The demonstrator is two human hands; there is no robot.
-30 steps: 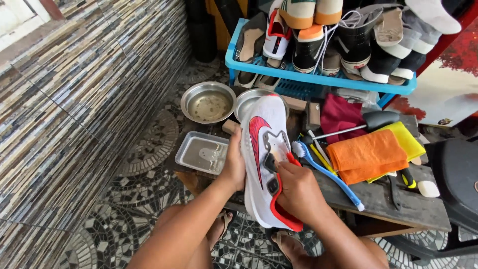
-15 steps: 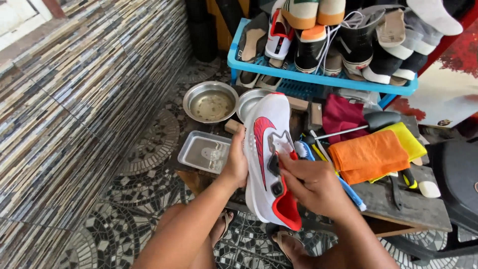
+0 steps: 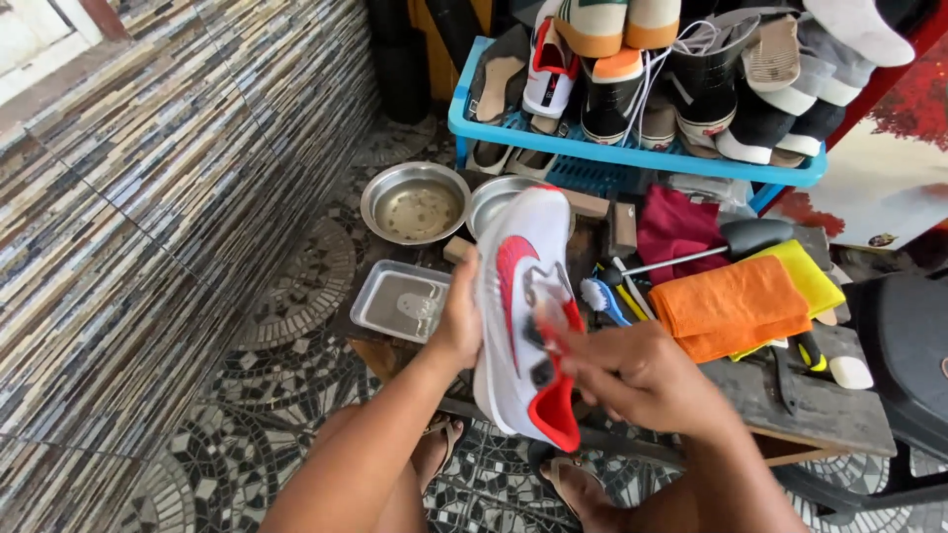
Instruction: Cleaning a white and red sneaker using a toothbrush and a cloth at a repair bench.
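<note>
Between both hands — white sneaker (image 3: 513, 326), red swoosh, red collar.

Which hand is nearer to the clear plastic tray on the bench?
Left. The left hand grips the white and red shoe just right of the clear plastic tray. The right hand is on the shoe's far side, farther away.

Pretty cramped here. Counter (image 3: 849, 419) is packed at 2-3 o'clock: orange cloth (image 3: 726, 306), brushes (image 3: 602, 296), tools. Blue shoe rack (image 3: 632, 153) walls off 12. Metal bowl (image 3: 415, 202) and tray (image 3: 400, 301) sit around 10-11. Tiled wall (image 3: 148, 217) closes 9. Only real gap is mosaic floor (image 3: 296, 296) around 8-9.
</note>
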